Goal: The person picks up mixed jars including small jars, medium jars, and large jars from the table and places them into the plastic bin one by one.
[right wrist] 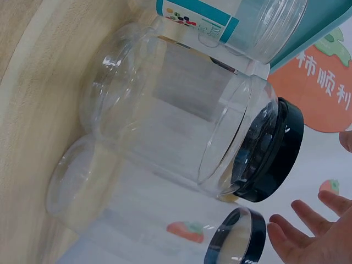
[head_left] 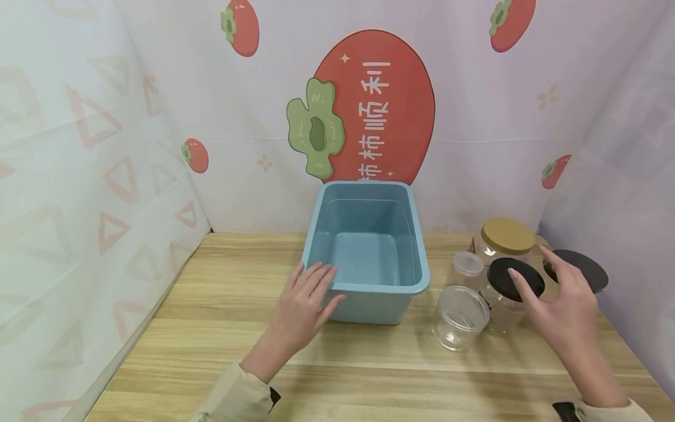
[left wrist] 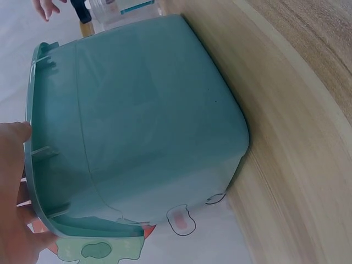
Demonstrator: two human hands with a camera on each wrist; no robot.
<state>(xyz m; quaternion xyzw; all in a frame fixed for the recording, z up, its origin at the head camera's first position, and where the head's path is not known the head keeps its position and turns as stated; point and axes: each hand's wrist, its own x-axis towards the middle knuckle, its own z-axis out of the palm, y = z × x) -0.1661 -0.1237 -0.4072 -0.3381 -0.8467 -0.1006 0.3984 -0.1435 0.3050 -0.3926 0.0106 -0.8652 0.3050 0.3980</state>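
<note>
My left hand (head_left: 297, 305) rests on the near left corner of a blue plastic basin (head_left: 369, 305), its fingers lying over the rim with little bend. In the left wrist view its thumb touches the rim of the basin (left wrist: 137, 121). My right hand (head_left: 566, 308) hovers over the group of clear jars at the right, thumb and index finger spread apart. Closest to it are a jar with a black lid (head_left: 515, 279) and another black-lidded jar (head_left: 577, 269). The right wrist view shows the fingers (right wrist: 313, 220) beside these lids, apparently apart from them.
Between basin and right hand stand an uncapped-looking clear jar (head_left: 460, 316), a slimmer jar with a translucent lid (head_left: 468, 264) and a jar with a tan lid (head_left: 508, 235). A printed cloth (head_left: 253, 193) hangs behind and beside the wooden table (head_left: 221, 346).
</note>
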